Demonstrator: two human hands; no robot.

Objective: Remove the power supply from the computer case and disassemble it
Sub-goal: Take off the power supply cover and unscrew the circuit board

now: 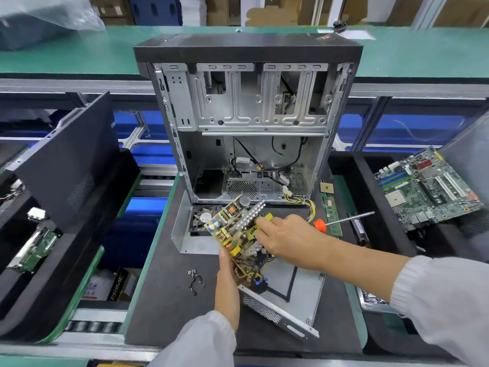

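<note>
While the grey steel computer case (248,120) stands open and mostly gutted at the back of the dark work mat (164,300), the power supply's crowded tan circuit board (232,226) is out of it and held tilted in the air in front, between both hands. The left hand (227,284) grips the board's near lower edge, thumb on top and the fingers hidden underneath. The right hand (288,242) is closed over the far side, fingertips pinching at a yellow component, and it covers that part of the board, so the exact hold cannot be made out. A tangle of dark wires (254,271) hangs below the board; where they end is hidden behind the hands.

The bent silver metal cover with a black fan (195,229) lies just behind the board, its fan partly blocked from view. The other silver housing half with a perforated side (285,311) lies on the mat beneath the right forearm. A small heap of dark loose screws (195,280) sits near the left wrist. An orange-handled screwdriver (341,221) rests beside the right hand, its handle partly hidden by the knuckles. A green memory stick (330,210) lies by the case, and a large green motherboard (428,189) leans in a bin at the right, cut off by a grey panel. Both white sleeves run out of frame.
</note>
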